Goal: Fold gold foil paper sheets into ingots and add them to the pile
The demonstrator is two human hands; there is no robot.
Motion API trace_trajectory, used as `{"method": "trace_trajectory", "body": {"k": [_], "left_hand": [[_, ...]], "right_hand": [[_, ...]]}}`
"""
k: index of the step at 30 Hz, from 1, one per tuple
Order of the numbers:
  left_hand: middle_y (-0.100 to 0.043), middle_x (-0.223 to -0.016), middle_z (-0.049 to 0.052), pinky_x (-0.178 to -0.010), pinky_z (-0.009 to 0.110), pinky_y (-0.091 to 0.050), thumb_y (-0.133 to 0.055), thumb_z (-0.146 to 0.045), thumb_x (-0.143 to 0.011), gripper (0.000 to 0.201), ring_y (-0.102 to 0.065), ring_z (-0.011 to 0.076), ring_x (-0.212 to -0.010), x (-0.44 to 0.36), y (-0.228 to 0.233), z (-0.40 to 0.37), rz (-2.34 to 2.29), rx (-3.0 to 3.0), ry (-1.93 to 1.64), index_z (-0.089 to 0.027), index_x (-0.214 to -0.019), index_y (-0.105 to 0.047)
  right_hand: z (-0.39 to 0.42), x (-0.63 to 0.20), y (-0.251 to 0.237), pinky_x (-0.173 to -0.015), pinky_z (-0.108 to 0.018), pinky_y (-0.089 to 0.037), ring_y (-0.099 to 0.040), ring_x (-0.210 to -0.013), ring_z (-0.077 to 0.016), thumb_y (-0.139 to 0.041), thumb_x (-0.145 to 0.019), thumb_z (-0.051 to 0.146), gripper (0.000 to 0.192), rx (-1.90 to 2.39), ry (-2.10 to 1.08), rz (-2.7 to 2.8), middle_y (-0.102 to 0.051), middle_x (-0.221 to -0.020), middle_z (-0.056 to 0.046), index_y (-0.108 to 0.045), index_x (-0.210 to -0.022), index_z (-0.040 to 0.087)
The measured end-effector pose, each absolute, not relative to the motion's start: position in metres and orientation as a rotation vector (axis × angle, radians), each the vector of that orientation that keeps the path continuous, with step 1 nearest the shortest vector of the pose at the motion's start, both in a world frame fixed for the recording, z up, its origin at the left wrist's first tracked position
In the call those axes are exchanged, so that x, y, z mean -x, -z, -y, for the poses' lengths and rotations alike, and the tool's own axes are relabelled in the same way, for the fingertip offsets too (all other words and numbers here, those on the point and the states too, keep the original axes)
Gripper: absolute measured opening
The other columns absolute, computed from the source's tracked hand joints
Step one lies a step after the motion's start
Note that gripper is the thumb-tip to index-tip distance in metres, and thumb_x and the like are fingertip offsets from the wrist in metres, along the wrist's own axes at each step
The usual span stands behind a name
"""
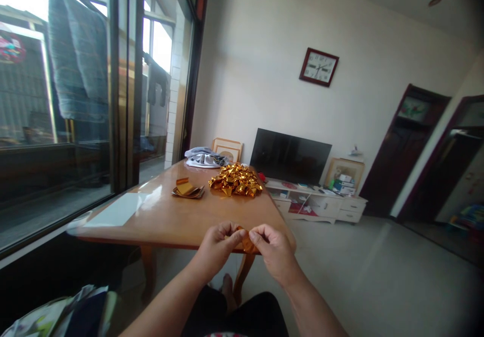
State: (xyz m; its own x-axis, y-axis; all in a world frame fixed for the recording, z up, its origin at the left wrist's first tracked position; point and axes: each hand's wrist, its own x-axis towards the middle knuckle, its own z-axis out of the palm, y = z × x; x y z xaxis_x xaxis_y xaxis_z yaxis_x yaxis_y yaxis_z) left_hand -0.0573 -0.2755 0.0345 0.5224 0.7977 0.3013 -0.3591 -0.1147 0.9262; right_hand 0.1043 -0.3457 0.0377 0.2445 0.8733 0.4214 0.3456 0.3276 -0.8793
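Between my two hands, just in front of the table's near edge, is a piece of shiny gold foil paper (247, 241). My left hand (221, 241) pinches its left side between thumb and fingers. On the right side my right hand (270, 243) grips it the same way. The fingers hide much of the paper, so its exact shape cannot be made out. Farther back on the wooden table (162, 226) lies a heap of folded gold foil pieces (236, 180). Left of the heap sits a small stack of flat gold paper sheets (188, 189).
Folded cloth (206, 157) and a picture frame (229, 148) are at the table's far end. A white sheet (117, 209) lies by the window at left. Beyond stands a TV (291, 155) on a white cabinet (321, 206). A bag (64, 312) is at lower left.
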Motion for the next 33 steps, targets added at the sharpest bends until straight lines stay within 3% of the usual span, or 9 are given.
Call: {"method": "trace_trajectory", "body": {"k": [4,11,16,21,26,33], "left_hand": [[-0.069,-0.082,0.005,-0.076,0.027,-0.044,-0.072,-0.039,-0.082,0.025,-0.059,0.0171,-0.078,0.06,-0.036,0.275,-0.382,-1.382,-0.997,-0.014,-0.083,-0.069],[-0.065,-0.074,0.003,-0.065,0.025,-0.041,-0.07,-0.041,-0.084,0.029,-0.056,0.014,-0.068,0.059,-0.028,0.269,-0.42,-1.487,-0.968,-0.013,-0.081,-0.066],[-0.065,-0.079,0.004,-0.065,0.025,-0.043,-0.069,-0.041,-0.085,0.027,-0.057,0.0143,-0.07,0.055,-0.025,0.27,-0.463,-1.535,-1.115,-0.015,-0.089,-0.065],[-0.062,-0.077,0.001,-0.072,0.026,-0.044,-0.068,-0.035,-0.085,0.019,-0.055,0.0147,-0.074,0.053,-0.026,0.276,-0.605,-1.702,-1.42,-0.017,-0.08,-0.063],[-0.068,-0.083,0.004,-0.079,0.03,-0.046,-0.067,-0.034,-0.086,0.017,-0.062,0.0193,-0.083,0.05,-0.024,0.277,-0.688,-1.812,-1.494,-0.018,-0.084,-0.07],[-0.07,-0.079,0.005,-0.076,0.031,-0.047,-0.069,-0.035,-0.083,0.017,-0.063,0.0203,-0.079,0.047,-0.023,0.275,-0.72,-1.769,-1.496,-0.018,-0.081,-0.072]], "right_hand": [[0.346,-0.105,-0.036,-0.06,-0.025,-0.042,-0.052,-0.065,-0.0139,-0.065,-0.087,0.048,0.033,1.198,-0.607,1.279,-0.061,-0.069,0.0,-0.068,-0.083,0.016],[0.351,-0.099,-0.04,-0.057,-0.023,-0.04,-0.049,-0.062,-0.012,-0.069,-0.084,0.05,0.035,1.171,-0.791,1.27,-0.059,-0.069,0.001,-0.067,-0.085,0.015],[0.347,-0.101,-0.035,-0.056,-0.022,-0.037,-0.045,-0.061,-0.0107,-0.065,-0.088,0.048,0.032,1.194,-0.653,1.263,-0.054,-0.068,0.002,-0.065,-0.083,0.016],[0.346,-0.101,-0.031,-0.057,-0.023,-0.039,-0.048,-0.063,-0.0124,-0.062,-0.09,0.048,0.032,1.224,-0.498,1.265,-0.056,-0.07,0.001,-0.065,-0.084,0.017],[0.349,-0.09,-0.038,-0.059,-0.024,-0.042,-0.052,-0.064,-0.014,-0.061,-0.091,0.044,0.028,1.244,-0.378,1.3,-0.06,-0.07,0.0,-0.065,-0.083,0.018],[0.351,-0.082,-0.04,-0.063,-0.025,-0.045,-0.059,-0.067,-0.0156,-0.057,-0.094,0.036,0.023,1.253,-0.245,1.39,-0.066,-0.073,-0.002,-0.065,-0.081,0.019]]}}
